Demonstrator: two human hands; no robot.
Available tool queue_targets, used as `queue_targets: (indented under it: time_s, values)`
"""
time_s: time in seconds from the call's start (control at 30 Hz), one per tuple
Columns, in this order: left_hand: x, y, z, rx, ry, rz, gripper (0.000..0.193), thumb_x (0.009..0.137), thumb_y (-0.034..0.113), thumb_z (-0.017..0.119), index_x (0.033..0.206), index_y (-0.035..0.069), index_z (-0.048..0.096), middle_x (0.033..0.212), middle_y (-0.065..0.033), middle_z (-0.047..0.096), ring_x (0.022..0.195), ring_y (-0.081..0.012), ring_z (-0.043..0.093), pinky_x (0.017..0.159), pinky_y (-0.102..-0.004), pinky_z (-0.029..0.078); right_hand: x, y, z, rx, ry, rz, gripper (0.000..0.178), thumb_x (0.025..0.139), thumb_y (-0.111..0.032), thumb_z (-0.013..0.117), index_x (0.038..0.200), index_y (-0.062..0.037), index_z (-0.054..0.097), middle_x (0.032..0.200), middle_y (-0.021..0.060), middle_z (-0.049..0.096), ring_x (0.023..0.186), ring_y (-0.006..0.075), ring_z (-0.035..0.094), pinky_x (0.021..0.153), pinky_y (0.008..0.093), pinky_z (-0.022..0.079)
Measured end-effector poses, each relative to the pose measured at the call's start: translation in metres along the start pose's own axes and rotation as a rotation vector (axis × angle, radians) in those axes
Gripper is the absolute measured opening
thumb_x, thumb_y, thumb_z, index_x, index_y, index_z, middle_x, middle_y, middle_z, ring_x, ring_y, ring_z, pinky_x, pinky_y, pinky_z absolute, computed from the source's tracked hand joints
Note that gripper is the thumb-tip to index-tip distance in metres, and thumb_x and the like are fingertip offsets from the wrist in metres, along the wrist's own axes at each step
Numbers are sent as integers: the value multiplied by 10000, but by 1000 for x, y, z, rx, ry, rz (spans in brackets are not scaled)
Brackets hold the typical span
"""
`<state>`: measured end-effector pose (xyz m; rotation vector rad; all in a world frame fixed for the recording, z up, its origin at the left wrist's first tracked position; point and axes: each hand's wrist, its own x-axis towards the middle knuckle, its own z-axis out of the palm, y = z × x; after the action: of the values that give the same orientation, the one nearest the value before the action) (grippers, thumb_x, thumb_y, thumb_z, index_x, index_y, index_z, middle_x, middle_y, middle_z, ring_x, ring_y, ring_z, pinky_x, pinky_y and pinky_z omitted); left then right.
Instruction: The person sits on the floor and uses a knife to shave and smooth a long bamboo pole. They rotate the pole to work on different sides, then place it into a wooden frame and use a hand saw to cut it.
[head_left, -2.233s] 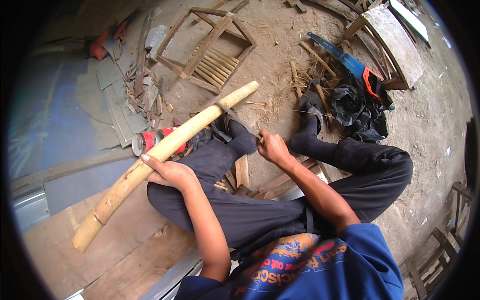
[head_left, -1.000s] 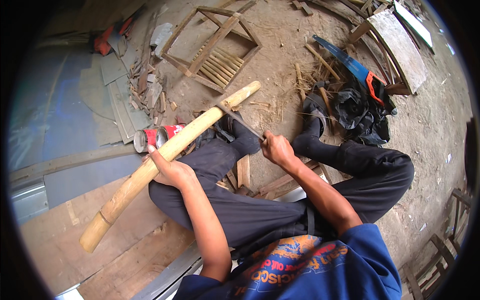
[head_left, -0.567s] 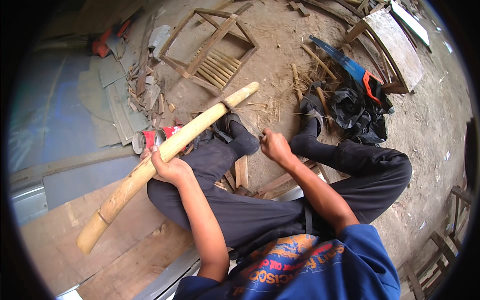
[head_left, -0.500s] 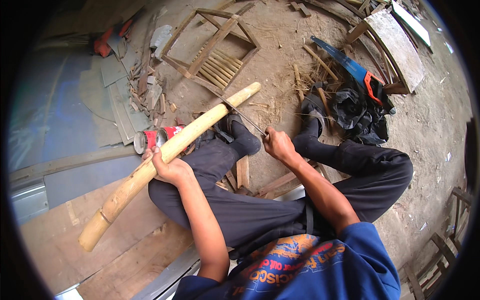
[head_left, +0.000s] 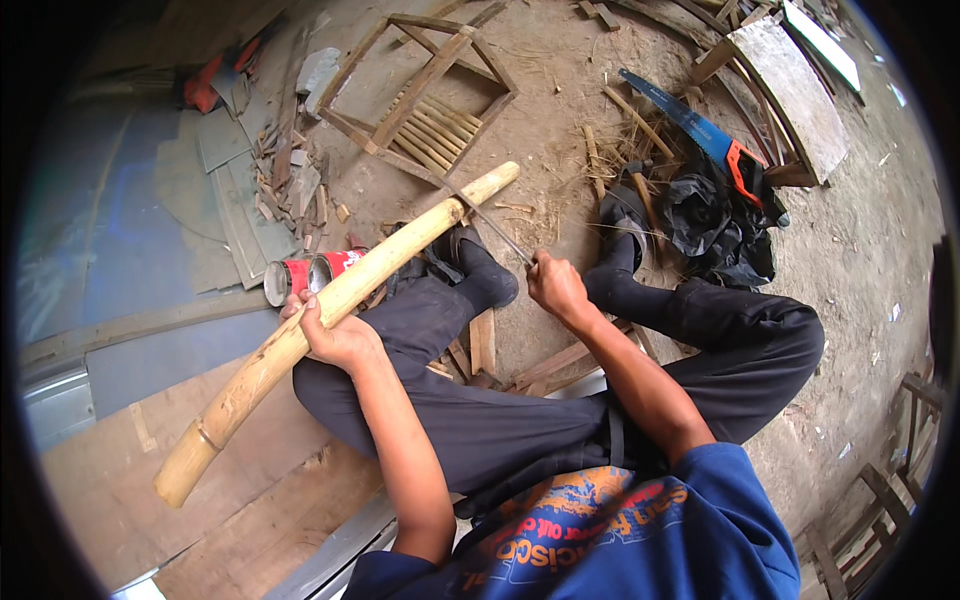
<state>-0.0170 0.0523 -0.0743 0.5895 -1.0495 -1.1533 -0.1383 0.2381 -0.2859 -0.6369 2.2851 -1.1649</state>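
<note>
Grips a long bamboo pole midway in the left hand with closed fingers, slanting near left to far right. Has a wooden frame just beyond, a blue saw at far right. Holds a thin blade across the pole in the right hand, nearer the far end, with closed fingers. Has red cans just left.

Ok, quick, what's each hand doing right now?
Left hand: closed around the long pale-yellow bamboo pole.
Right hand: closed, holding the near end of the thin dark metal blade.
</note>
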Motion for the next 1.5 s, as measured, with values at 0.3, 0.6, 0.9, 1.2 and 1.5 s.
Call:
queue_targets:
  time_s: [0.3, 0.6, 0.9, 1.2, 1.5]
  values:
    - [0, 2, -2, 25, 14, 16, 263, 758, 16, 611, 997, 86, 527, 1049, -54, 532, 1025, -198, 490, 981, -344, 388, 5, 19, 5, 38, -9, 11, 206, 872, -189, 651, 893, 2, 578, 743, 290, 631, 753, 484, 639, 688, 542, 511]
    - [4, 4, -7, -12, -86, -20, 277, 738, 35, 609, 989, 102, 513, 1033, -49, 509, 996, -194, 493, 984, -345, 390, -7, -15, -7, 42, -71, -126, 160, 850, -161, 580, 920, -18, 565, 727, 305, 631, 745, 501, 637, 707, 579, 509]
    - [-3, 8, -4, -46, -169, -40, 307, 710, 34, 593, 981, 123, 481, 995, -38, 481, 998, -199, 489, 983, -352, 397, -15, -20, -10, 20, -105, -127, 180, 852, -174, 594, 939, -22, 549, 766, 309, 639, 773, 504, 637, 721, 575, 508]
    - [-7, 10, 1, -42, -216, -37, 317, 692, 29, 584, 969, 129, 464, 1003, -29, 466, 983, -195, 492, 1005, -383, 395, -8, 3, -6, 96, -100, -95, 217, 854, -174, 620, 968, 10, 608, 800, 319, 650, 810, 496, 650, 773, 549, 529]
    - [-4, 11, 1, -31, -294, -6, 387, 612, 70, 588, 964, 136, 441, 976, -39, 447, 1024, -226, 459, 1027, -419, 377, 4, 4, -22, 94, -131, -108, 189, 858, -169, 614, 906, 14, 600, 765, 315, 635, 797, 502, 637, 729, 551, 514]
